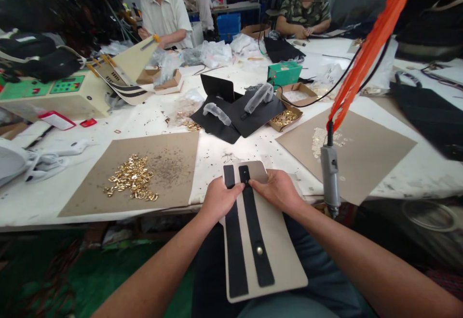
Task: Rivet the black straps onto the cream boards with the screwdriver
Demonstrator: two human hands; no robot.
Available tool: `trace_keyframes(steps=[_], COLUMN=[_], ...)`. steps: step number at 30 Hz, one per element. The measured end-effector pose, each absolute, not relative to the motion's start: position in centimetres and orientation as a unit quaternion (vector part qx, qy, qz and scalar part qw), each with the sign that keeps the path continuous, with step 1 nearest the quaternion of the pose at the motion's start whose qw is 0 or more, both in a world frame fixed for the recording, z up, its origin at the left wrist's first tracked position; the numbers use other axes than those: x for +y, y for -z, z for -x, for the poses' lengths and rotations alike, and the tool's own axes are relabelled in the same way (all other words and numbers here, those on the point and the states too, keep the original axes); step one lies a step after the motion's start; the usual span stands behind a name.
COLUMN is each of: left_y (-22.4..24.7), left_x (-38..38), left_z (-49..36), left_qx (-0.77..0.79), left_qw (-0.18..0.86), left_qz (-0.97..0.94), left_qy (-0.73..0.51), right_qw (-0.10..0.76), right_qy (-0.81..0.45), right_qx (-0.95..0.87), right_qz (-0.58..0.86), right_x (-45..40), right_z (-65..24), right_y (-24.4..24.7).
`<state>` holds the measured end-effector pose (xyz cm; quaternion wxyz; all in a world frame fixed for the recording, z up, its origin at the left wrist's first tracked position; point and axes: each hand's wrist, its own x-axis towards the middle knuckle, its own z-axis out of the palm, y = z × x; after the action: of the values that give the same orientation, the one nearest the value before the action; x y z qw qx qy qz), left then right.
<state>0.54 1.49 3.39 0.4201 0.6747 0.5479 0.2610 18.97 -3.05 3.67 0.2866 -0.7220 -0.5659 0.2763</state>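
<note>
A beige panel (285,260) with two black strips lies tilted over my lap, its top end at the table edge. My left hand (220,196) grips the panel's left edge, its thumb on the upper part of the inner black strip (252,221). From the right, my right hand (280,190) holds the panel, its thumb pressing the same strip close to the left thumb. Near that strip's lower end sits a round metal snap (259,250). The fingers beneath the panel are hidden.
A grey electric screwdriver (330,178) hangs at right on an orange cord. Gold hardware (133,178) lies on a brown board (97,164) at left; small pale rings (320,139) lie at right. Black pieces (238,115) and a green box (284,73) stand farther back. People sit across the table.
</note>
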Motion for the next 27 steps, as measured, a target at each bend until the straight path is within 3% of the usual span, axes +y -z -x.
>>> trace_keyframes(steps=[10,22,27], left_y=[-3.1,-2.5,-2.2], left_x=[2.1,2.6,2.6], left_z=[-0.4,-0.6,-0.5], left_qx=[0.55,0.557,0.551], left_qw=[0.447,0.467,0.459], left_qz=[-0.661,-0.639,-0.649], left_qy=[-0.246,-0.253,-0.255], right_qw=[0.157,0.181,0.152], right_qy=[-0.258,-0.269,-0.275], right_qx=[-0.601,-0.584,-0.586], right_qz=[0.74,0.744,0.747], right_x=[-1.6,-1.0,-0.8], right_z=[-18.9,-19.0,-18.8], right_y=[-4.3,-4.2,-4.5])
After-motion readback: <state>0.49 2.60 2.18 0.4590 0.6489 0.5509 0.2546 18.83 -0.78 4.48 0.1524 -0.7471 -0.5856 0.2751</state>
